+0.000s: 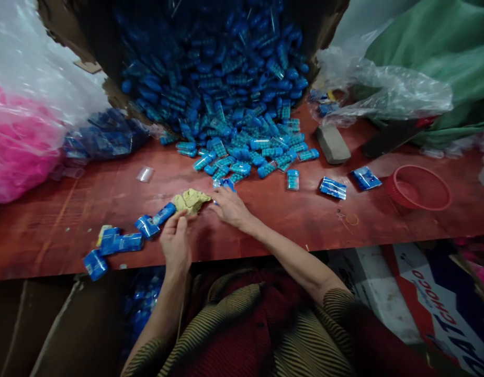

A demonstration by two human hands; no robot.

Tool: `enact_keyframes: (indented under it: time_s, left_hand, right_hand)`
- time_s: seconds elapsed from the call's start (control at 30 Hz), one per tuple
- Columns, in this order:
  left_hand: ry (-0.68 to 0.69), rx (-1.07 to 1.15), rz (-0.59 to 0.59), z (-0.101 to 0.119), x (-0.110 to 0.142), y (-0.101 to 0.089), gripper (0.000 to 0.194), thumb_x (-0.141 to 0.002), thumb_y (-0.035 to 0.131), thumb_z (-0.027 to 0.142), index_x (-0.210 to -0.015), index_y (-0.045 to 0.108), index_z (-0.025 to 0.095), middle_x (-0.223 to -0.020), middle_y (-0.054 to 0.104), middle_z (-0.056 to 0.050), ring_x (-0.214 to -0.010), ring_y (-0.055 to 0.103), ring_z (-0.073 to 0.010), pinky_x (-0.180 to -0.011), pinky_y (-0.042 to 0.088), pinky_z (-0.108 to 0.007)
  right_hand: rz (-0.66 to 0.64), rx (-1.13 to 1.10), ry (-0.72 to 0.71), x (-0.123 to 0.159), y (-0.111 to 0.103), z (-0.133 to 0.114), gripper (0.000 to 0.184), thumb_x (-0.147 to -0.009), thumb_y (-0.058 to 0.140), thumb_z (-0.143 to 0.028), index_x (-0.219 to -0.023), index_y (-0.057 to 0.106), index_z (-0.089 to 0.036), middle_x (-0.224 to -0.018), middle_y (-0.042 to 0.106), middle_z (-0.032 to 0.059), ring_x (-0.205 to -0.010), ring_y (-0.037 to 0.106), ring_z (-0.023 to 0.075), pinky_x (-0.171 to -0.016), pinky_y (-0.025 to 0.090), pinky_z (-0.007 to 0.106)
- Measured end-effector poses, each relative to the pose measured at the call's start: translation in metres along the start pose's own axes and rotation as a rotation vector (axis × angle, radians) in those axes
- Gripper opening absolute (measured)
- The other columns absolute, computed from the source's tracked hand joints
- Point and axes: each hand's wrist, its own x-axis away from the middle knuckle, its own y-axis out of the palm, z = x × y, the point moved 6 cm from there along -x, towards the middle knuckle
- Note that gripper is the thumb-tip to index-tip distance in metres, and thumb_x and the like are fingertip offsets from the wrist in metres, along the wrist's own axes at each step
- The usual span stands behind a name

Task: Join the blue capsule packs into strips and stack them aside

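My left hand (pixel 175 242) rests on the red table (pixel 265 220) with its fingers curled beside a crumpled yellow cloth (pixel 191 200); a blue packet (pixel 163 213) lies right by its fingertips. My right hand (pixel 229 206) reaches forward, fingers closing on a small blue packet (pixel 226 184) at the near edge of the pile. A big heap of blue plastic pieces (pixel 226 94) spills from a tipped cardboard box onto the table. Several filled blue packets (pixel 116 243) lie in a row at the table's front left.
A bag of pink pieces (pixel 18 141) sits at the left, and a bag of blue packets (pixel 104 136) beside it. A grey block (pixel 333 143), two loose packets (pixel 333 188) and a red basket (pixel 418 187) stand to the right. Clear plastic and green cloth fill the far right.
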Motion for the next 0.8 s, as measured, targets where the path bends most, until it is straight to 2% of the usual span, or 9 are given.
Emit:
enact_keyframes:
  time_s: [0.07, 0.1, 0.13, 0.23, 0.33, 0.43, 0.57, 0.67, 0.8]
  left_hand:
    - [0.318, -0.256, 0.139, 0.015, -0.007, -0.002, 0.035, -0.08, 0.058, 0.031, -0.111, 0.058, 0.016, -0.11, 0.065, -0.01, -0.105, 0.06, -0.0191, -0.098, 0.042, -0.038]
    - [0.403, -0.359, 0.168, 0.017, -0.013, -0.001, 0.04, -0.08, 0.057, 0.031, -0.117, 0.054, 0.015, -0.12, 0.06, -0.012, -0.113, 0.056, -0.0199, -0.101, 0.039, -0.038]
    - [0.436, -0.442, 0.168, 0.016, -0.019, 0.001, 0.045, -0.081, 0.056, 0.032, -0.122, 0.051, 0.014, -0.127, 0.056, -0.015, -0.118, 0.052, -0.0211, -0.103, 0.037, -0.038]
    - [0.419, -0.597, 0.063, -0.001, -0.036, 0.01, 0.049, -0.085, 0.049, 0.039, -0.125, 0.048, 0.012, -0.131, 0.051, -0.018, -0.123, 0.047, -0.024, -0.105, 0.034, -0.041]
    - [0.457, -0.622, -0.052, -0.015, -0.038, 0.021, 0.047, -0.09, 0.036, 0.044, -0.123, 0.051, 0.014, -0.131, 0.052, -0.017, -0.126, 0.044, -0.0241, -0.108, 0.03, -0.043]
    - [0.527, -0.671, -0.103, -0.022, -0.036, 0.03, 0.046, -0.09, 0.036, 0.043, -0.124, 0.05, 0.016, -0.133, 0.05, -0.015, -0.131, 0.037, -0.0249, -0.111, 0.024, -0.045]
    - [0.596, -0.856, -0.131, -0.026, -0.042, 0.04, 0.048, -0.082, 0.051, 0.034, -0.125, 0.05, 0.013, -0.136, 0.045, -0.018, -0.133, 0.031, -0.0302, -0.11, 0.023, -0.048]
    - [0.593, -1.001, -0.079, -0.024, -0.056, 0.046, 0.039, -0.081, 0.049, 0.025, -0.117, 0.056, 0.011, -0.132, 0.047, -0.02, -0.13, 0.034, -0.0335, -0.107, 0.025, -0.05]
    - [0.488, -1.082, 0.035, -0.015, -0.082, 0.054, 0.034, -0.081, 0.046, 0.024, -0.11, 0.059, 0.012, -0.119, 0.054, -0.021, -0.119, 0.042, -0.0367, -0.099, 0.03, -0.054]
  right_hand:
    - [-0.037, 0.039, -0.091, -0.016, 0.018, -0.021, 0.054, -0.083, 0.06, -0.038, -0.132, 0.044, -0.022, -0.129, 0.05, 0.0119, -0.111, 0.045, 0.0266, -0.091, 0.039, 0.042]
    - [-0.051, 0.063, -0.109, -0.024, 0.028, -0.03, 0.061, -0.082, 0.062, -0.041, -0.135, 0.04, -0.021, -0.132, 0.047, 0.0137, -0.113, 0.044, 0.0282, -0.091, 0.038, 0.045]
    - [-0.062, 0.088, -0.118, -0.031, 0.037, -0.036, 0.06, -0.083, 0.06, -0.042, -0.135, 0.04, -0.02, -0.131, 0.047, 0.0144, -0.113, 0.043, 0.0287, -0.091, 0.038, 0.046]
    - [-0.068, 0.131, -0.094, -0.043, 0.054, -0.043, 0.032, -0.094, 0.042, -0.027, -0.124, 0.05, -0.019, -0.125, 0.053, 0.0113, -0.11, 0.045, 0.0252, -0.09, 0.039, 0.042]
    - [-0.079, 0.104, -0.131, -0.038, 0.049, -0.04, 0.03, -0.096, 0.035, -0.023, -0.117, 0.055, -0.02, -0.124, 0.055, 0.0061, -0.109, 0.047, 0.0198, -0.09, 0.039, 0.035]
    - [-0.077, 0.103, -0.188, -0.018, 0.025, -0.026, 0.029, -0.096, 0.037, -0.027, -0.118, 0.055, -0.021, -0.123, 0.056, 0.0045, -0.109, 0.047, 0.0181, -0.09, 0.039, 0.032]
    - [-0.04, 0.23, 0.094, 0.003, -0.002, 0.023, 0.03, -0.091, 0.048, -0.03, -0.119, 0.056, -0.02, -0.121, 0.056, 0.0105, -0.105, 0.047, 0.0244, -0.083, 0.039, 0.037]
    - [-0.066, 0.277, 0.195, 0.01, -0.001, 0.048, 0.025, -0.089, 0.052, -0.03, -0.11, 0.061, -0.021, -0.113, 0.058, 0.0104, -0.099, 0.047, 0.0247, -0.079, 0.038, 0.036]
    - [-0.018, 0.264, 0.175, 0.01, 0.007, 0.057, 0.022, -0.091, 0.048, -0.03, -0.103, 0.065, -0.021, -0.107, 0.059, 0.0089, -0.096, 0.047, 0.0234, -0.078, 0.036, 0.034]
